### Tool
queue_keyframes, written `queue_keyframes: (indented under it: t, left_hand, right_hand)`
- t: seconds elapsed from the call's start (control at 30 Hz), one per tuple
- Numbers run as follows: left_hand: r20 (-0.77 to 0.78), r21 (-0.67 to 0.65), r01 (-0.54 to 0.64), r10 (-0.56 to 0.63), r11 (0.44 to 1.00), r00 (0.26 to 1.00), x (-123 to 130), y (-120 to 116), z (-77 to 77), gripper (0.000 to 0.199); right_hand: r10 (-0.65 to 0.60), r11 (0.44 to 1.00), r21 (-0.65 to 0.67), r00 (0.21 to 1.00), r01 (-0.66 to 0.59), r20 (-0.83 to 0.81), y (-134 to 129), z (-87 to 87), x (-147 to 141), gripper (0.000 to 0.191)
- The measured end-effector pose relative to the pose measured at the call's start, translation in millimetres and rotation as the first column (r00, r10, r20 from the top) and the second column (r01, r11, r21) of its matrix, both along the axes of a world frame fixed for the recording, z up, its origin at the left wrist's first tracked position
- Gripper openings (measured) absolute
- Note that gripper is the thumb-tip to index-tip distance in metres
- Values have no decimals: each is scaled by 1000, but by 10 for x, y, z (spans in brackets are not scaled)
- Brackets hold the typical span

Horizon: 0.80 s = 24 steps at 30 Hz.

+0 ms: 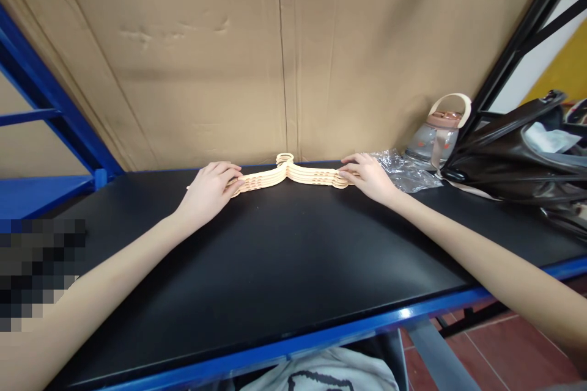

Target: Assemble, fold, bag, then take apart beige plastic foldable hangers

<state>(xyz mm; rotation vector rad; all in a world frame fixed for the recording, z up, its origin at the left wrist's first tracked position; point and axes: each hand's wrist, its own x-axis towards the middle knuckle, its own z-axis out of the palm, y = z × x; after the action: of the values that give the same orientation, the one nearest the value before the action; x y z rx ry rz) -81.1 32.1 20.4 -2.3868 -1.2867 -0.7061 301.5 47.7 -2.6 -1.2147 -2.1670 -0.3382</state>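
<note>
A stack of several cream clothes hangers point(263, 179) lies on the black tabletop point(275, 256), close to the cardboard at the back. Their hooks point away from me. My left hand point(211, 188) is closed around the left end of the stack, thumb in front and fingers over the top. At the opposite end, my right hand point(367, 176) grips the hangers between thumb and fingers. Parts of both hanger ends are hidden under my hands.
Cardboard point(192, 61) stands upright behind the table. Right of my right hand lie a crumpled clear plastic bag point(408, 174), a water bottle point(433, 134) with a cream handle, and a dark bag point(504, 153). Blue frame posts point(55, 91) rise at left.
</note>
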Motion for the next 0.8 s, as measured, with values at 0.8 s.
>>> queue_keyframes:
  t: [0.8]
  left_hand:
    - [168,-84,-69,82,994,982,375,-536,251,27]
  right_hand:
    - [60,978,-190,992,-81,-113,-638,359,-336,27]
